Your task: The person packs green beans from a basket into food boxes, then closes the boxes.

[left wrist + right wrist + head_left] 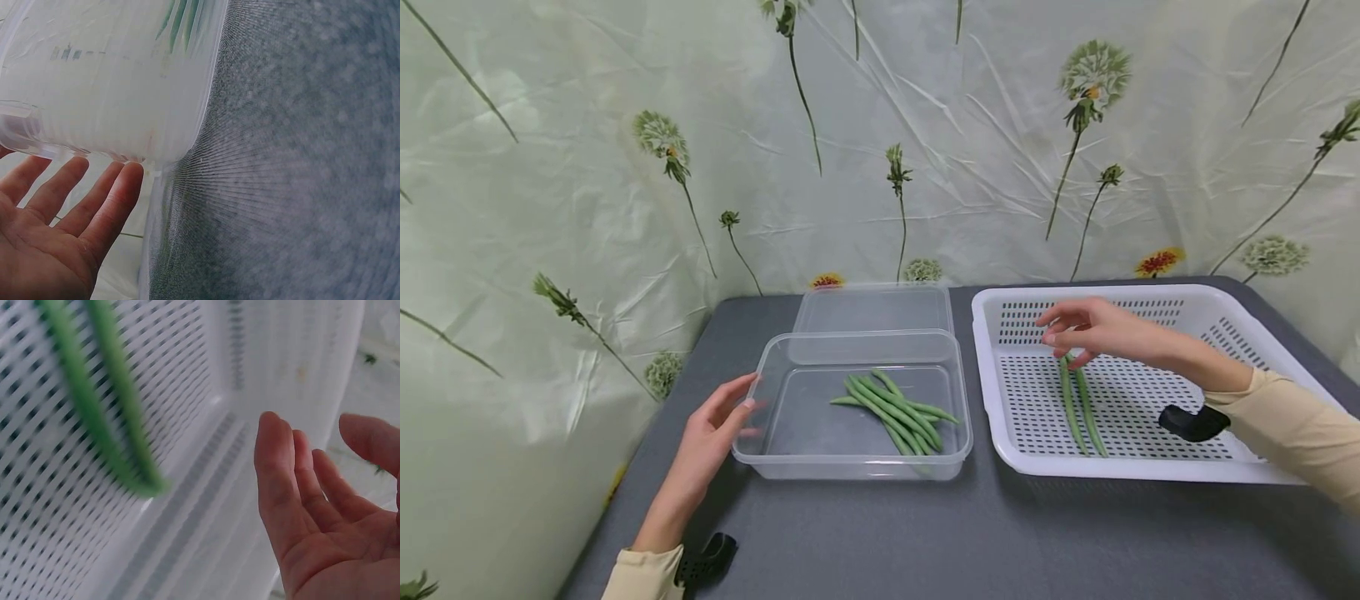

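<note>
So from my head cam I've got my left hand (711, 437) resting flat against the left end of the clear plastic container (752, 442), fingers straight and relaxed, nothing gripped. The left wrist view backs that up: open palm, fingertips (122, 181) right at the container's bottom edge (112, 94), gray table mat (300, 175) beside it. Inside the container there's a small pile of green beans (895, 408) lying roughly diagonal across the floor. Its clear lid (874, 310) is lying flat just behind it, touching or nearly touching the back rim. My right hand (1086, 329) is over in the white perforated basket (1150, 468), hovering above the far ends of two green beans (1078, 408) that lie side by side on the basket floor, running toward me. Fingers are loosely spread and a bit bent, and in the right wrist view the palm (325, 512) is plainly open with the two beans (106, 406) off to the side, so I'm not holding them; from the head cam the fingertips look just over the bean tips, can't tell if they're actually touching. Basket sits just right of the container with a narrow gap between them, both on the gray table (925, 533). Floral plastic sheet (587, 167) hangs behind and to the left. Black wrist cam mounts (1193, 422) show on both sleeves.
</note>
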Available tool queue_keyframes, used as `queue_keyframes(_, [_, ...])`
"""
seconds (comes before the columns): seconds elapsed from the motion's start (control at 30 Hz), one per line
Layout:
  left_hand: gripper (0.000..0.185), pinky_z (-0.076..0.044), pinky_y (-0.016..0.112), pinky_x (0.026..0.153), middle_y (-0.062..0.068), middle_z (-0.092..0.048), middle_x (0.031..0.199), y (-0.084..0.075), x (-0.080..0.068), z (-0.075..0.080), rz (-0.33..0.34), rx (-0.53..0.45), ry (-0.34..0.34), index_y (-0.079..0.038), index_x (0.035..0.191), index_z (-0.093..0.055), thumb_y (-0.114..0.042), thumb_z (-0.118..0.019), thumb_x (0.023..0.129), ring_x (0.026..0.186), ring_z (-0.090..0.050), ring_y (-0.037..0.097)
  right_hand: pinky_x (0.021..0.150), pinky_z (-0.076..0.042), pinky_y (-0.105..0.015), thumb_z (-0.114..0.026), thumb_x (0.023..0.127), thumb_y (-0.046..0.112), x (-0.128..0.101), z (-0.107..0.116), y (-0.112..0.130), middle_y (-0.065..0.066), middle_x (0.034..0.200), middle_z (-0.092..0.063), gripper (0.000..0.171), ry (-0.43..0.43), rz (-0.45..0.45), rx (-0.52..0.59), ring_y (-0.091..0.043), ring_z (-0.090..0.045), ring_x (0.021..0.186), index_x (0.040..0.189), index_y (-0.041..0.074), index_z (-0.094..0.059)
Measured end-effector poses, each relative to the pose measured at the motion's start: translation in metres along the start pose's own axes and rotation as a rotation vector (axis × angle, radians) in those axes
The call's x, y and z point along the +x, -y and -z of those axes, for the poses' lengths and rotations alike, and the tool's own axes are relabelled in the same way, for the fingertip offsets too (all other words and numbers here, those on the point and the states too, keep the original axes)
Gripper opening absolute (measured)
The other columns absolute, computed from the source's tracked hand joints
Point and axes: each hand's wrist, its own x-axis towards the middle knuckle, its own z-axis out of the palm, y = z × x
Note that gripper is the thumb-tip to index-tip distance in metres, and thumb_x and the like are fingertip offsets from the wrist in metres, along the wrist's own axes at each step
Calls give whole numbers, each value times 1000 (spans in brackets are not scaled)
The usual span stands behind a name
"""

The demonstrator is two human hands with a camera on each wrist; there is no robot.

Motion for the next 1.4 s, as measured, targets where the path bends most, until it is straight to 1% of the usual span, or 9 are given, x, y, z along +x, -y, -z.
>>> queue_keyframes(0.13, [46,-56,34,80,10,-46,147,0,0,0,-4,0,1,-13,147,-45,-26,-53,104,120,-57,27,73,-58,-42,-62,98,15,-4,8,-15,-20,104,-63,42,13,-73,-47,-32,-62,93,130,-9,-50])
queue_keyframes(0.27, [47,-56,34,80,10,-45,147,1,0,0,5,0,-1,-13,147,-44,-28,-54,104,119,-58,24,73,-58,-41,-64,96,13,-7,13,-31,-17,106,-63,43,34,-140,-95,-29,-62,95,129,-11,-49])
queue_keyframes(0.4, [46,-56,34,80,9,-45,147,1,0,0,15,2,-4,-14,147,-45,-28,-54,104,118,-58,19,74,-58,-43,-63,94,8,-6,17,-43,-16,107,-61,44,57,-162,-99,-28,-62,96,129,-14,-47])
queue_keyframes(0.47, [46,-56,34,80,9,-45,147,1,0,0,15,6,-7,-14,147,-45,-27,-54,104,118,-58,18,73,-58,-43,-64,94,7,-5,18,-49,-17,107,-61,44,61,-165,-99,-28,-62,95,129,-14,-47])
queue_keyframes(0.6, [46,-56,34,80,9,-45,147,1,1,-1,13,8,-9,-14,147,-44,-26,-53,104,120,-57,24,74,-58,-44,-64,94,6,-1,19,-56,-19,111,-59,45,89,-186,-69,-28,-62,96,129,-14,-46])
queue_keyframes(0.73, [46,-56,34,81,9,-45,148,1,1,-1,14,5,-4,-14,148,-44,-26,-53,104,122,-55,30,73,-58,-41,-66,94,7,2,18,-61,-18,109,-59,46,111,-211,-46,-26,-63,93,129,-15,-46])
queue_keyframes(0.93, [46,-56,34,80,11,-45,147,0,0,-1,10,1,-4,-13,147,-44,-26,-53,104,122,-55,32,70,-58,-37,-69,92,8,7,12,-66,-12,98,-58,42,78,-208,-69,-22,-62,85,123,-12,-50])
queue_keyframes(1.2, [46,-56,34,80,11,-45,147,-2,1,0,4,2,-7,-13,147,-44,-27,-53,104,122,-55,30,64,-56,-35,-74,87,11,9,6,-70,-9,94,-56,43,10,-198,-145,-20,-60,79,119,-9,-53])
queue_keyframes(1.4, [46,-56,34,81,9,-46,147,0,-2,-1,9,8,-1,-14,147,-44,-26,-53,104,122,-55,28,69,-58,-36,-73,85,5,9,6,-73,-13,99,-60,46,26,-181,-80,-22,-62,84,122,-14,-52])
